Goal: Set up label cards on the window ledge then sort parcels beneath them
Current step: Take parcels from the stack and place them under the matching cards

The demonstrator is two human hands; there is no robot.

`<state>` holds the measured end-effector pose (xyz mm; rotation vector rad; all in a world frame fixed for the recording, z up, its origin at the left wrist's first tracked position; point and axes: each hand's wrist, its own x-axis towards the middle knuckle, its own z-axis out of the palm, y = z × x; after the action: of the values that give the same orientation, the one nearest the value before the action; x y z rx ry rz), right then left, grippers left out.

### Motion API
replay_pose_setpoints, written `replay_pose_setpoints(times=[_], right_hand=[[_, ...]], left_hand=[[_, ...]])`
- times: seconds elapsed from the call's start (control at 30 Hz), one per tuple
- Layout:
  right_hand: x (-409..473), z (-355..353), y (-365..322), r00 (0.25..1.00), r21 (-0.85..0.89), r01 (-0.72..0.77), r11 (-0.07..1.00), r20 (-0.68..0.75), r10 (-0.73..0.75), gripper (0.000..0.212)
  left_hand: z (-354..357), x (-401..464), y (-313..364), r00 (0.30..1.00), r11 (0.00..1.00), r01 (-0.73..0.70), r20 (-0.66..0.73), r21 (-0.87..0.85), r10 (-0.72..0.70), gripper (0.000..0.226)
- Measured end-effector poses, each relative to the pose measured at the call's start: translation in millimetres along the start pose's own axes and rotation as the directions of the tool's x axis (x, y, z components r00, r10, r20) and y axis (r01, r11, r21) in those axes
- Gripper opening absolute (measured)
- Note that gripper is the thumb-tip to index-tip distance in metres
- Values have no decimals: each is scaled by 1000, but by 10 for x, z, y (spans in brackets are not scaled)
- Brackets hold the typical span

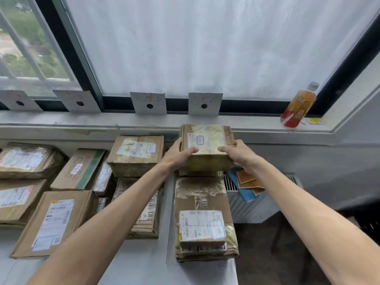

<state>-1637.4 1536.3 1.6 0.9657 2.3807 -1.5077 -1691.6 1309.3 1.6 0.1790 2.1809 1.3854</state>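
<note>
Both hands grip one taped cardboard parcel (207,147) by its near corners, directly below the rightmost label card (205,103) on the window ledge (61,120). The left hand (178,154) wraps the parcel's near-left corner, thumb along the side and fingers curled over the top edge. The right hand (236,153) clasps the near-right corner the same way. The parcel's top carries a pale shipping label, and its far edge meets the front lip of the ledge. It sits above another brown box, though whether it rests on that box or is held just clear of it cannot be told.

Four white label cards lean against the window frame along the ledge, each with a dark dot near the middle and faint writing: the rightmost, then a second card (148,103) left of it, a third (76,100) further left, and a fourth (17,100) at the picture's left edge.

Nearer the camera than the held parcel lies a stack of taped parcels (203,219) on the grey worktop (133,264). Left of the held parcel, under the second card, is another labelled box (135,155), and more parcels (51,221) lie further left.

Right of the rightmost card, an orange drink bottle (298,106) stands on the ledge.
</note>
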Motion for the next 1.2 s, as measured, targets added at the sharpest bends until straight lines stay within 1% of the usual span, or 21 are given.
replay_pose_setpoints(times=[0.07, 0.17, 0.23, 0.33, 0.43, 0.5, 0.57, 0.63, 0.7, 0.8, 0.83, 0.87, 0.9, 0.93, 1.0, 1.07, 1.1, 1.13, 1.17, 1.2], right_hand=[[36, 57, -36, 999, -28, -37, 999, -6, 37, 93], [104, 128, 9, 998, -128, -32, 991, -63, 24, 93], [128, 137, 46, 998, -164, -28, 986, -68, 17, 94], [126, 101, 97, 1000, -165, -19, 986, -22, 16, 91], [96, 114, 154, 1000, -173, -15, 985, -10, 13, 90], [95, 158, 192, 1000, -165, -23, 986, 0, 24, 94], [91, 195, 212, 999, -167, -33, 985, 22, 37, 101], [91, 229, 239, 999, -198, -20, 980, 26, 25, 104], [74, 241, 235, 999, -197, -3, 980, 53, 14, 104], [49, 273, 233, 996, -79, 26, 997, 83, -19, 119], [37, 291, 227, 996, -57, 43, 997, 85, -38, 114], [-12, 313, 212, 994, -51, 64, 997, 87, -59, 101], [-52, 337, 223, 994, -45, 83, 995, 78, -80, 93], [-109, 356, 241, 993, -45, 104, 994, 59, -101, 89], [-224, 378, 316, 991, -58, 130, 990, 17, -129, 95], [-411, 366, 424, 988, -104, 155, 982, 18, -154, 98], [-513, 347, 505, 987, -125, 163, 979, 29, -160, 92], [-639, 332, 586, 986, -139, 165, 976, 48, -160, 83], [-776, 329, 700, 987, -145, 147, 978, 88, -135, 78], [-914, 332, 829, 985, -129, 117, 985, 142, -98, 78]], left_hand=[[12, 113, -22, 1000, 1000, -2, 0, -5, 2, 102], [40, 247, -170, 999, 1000, -21, -43, 15, 22, 87], [54, 286, -261, 998, 998, -46, -48, 33, 47, 85], [64, 284, -387, 996, 996, -77, -39, 39, 79, 90], [67, 247, -443, 992, 993, -108, -56, 38, 110, 91], [73, 251, -441, 990, 991, -119, -71, 60, 123, 87], [89, 244, -440, 992, 993, -104, -65, 59, 108, 87], [114, 227, -491, 995, 995, -89, -48, 53, 91, 89], [115, 205, -556, 997, 996, -77, -28, 43, 78, 95], [96, 149, -588, 997, 997, -75, 2, -34, 75, 112], [106, 140, -578, 997, 995, -73, -1, -71, 73, 114], [120, 145, -577, 998, 992, -63, -14, -110, 62, 112], [146, 138, -561, 998, 988, -59, -36, -144, 54, 107], [179, 130, -549, 997, 983, -62, -66, -174, 51, 100], [246, 86, -530, 991, 986, -73, -123, -151, 54, 91], [256, -49, -556, 985, 997, -67, -163, -34, 60, 81], [253, -169, -590, 985, 998, -58, -158, 28, 62, 76], [242, -302, -657, 991, 996, -48, -122, 72, 56, 72], [232, -476, -743, 997, 994, -39, -61, 100, 45, 69], [228, -650, -865, 1000, 993, -26, 8, 112, 26, 67]])
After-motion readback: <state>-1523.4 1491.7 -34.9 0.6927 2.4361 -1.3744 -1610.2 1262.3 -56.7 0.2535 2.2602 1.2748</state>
